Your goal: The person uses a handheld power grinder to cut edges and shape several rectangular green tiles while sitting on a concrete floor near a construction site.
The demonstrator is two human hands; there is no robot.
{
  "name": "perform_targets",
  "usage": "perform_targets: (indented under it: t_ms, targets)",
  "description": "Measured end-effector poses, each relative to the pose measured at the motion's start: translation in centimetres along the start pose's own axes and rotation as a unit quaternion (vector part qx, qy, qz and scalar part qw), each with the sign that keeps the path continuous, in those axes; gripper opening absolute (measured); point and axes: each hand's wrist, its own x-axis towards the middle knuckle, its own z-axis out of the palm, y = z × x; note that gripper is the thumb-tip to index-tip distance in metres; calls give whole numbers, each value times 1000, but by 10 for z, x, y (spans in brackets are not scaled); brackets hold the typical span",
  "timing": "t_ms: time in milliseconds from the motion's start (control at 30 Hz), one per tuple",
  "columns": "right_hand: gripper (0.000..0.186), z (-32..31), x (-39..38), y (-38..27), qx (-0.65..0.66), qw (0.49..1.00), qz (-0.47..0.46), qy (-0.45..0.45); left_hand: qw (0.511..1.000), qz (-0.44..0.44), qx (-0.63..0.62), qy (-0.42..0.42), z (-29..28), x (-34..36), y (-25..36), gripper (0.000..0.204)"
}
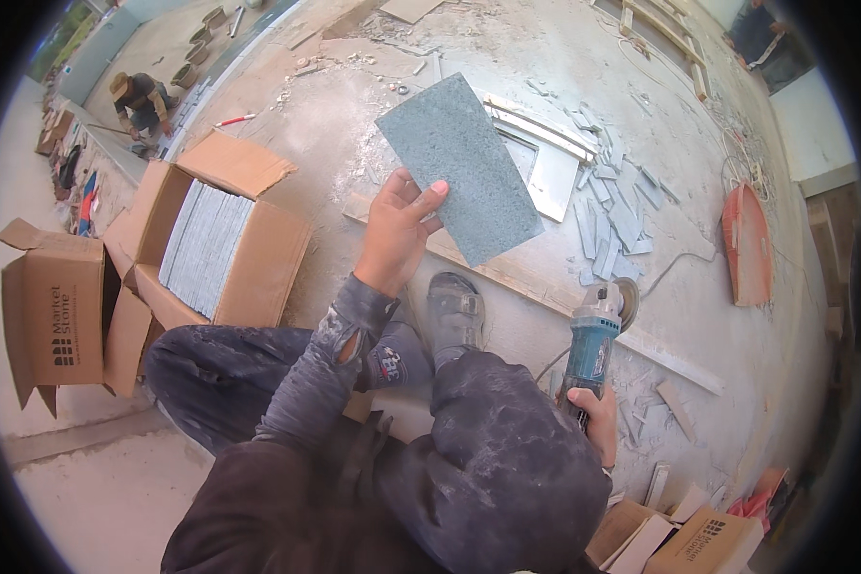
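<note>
A rectangular grey-green stone tile (464,163) is held up in front of me, tilted, by its left edge. My left hand (402,225) pinches it, thumb on the face I see and fingers behind. On the right, my right hand (595,416) wraps round the rear body of a teal angle grinder (593,335). Its disc, at the far end, sits near the board; whether it spins I cannot tell. Below the tile lies a long wooden board (507,277), with a white metal frame piece (552,182) beyond it.
An open carton (277,253) of stacked tiles stands at my left, beside another open carton (67,306). Stone offcuts (612,215) litter the floor at right, near an orange trough-like piece (746,244). The grinder's cord trails there. A person (143,105) crouches far left.
</note>
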Motion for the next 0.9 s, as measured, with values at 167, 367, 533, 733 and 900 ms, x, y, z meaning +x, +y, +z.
perform_targets:
  t_ms: [167, 367, 533, 733, 900]
  targets:
    - [37, -2, 3, 2, -5, 1000, -1, -6, 999, 16, 30, -19, 1, -3, 3, 43]
    - [38, 4, -3, -1, 3, 1000, -1, 11, 998, 15, 31, -43, 2, -6, 4, 33]
    - [39, -5, -1, 4, 0, 1000, -1, -7, 996, -26, -71, -39, 0, -2, -11, 41]
    - [38, -13, 4, 9, 10, 1000, 11, 3, 950, -282, -116, -63, -32, -17, -102, 46]
    - [36, -24, 4, 15, 32, 999, 26, 10, 730, -469, -461, -185, -59, -35, -200, 54]
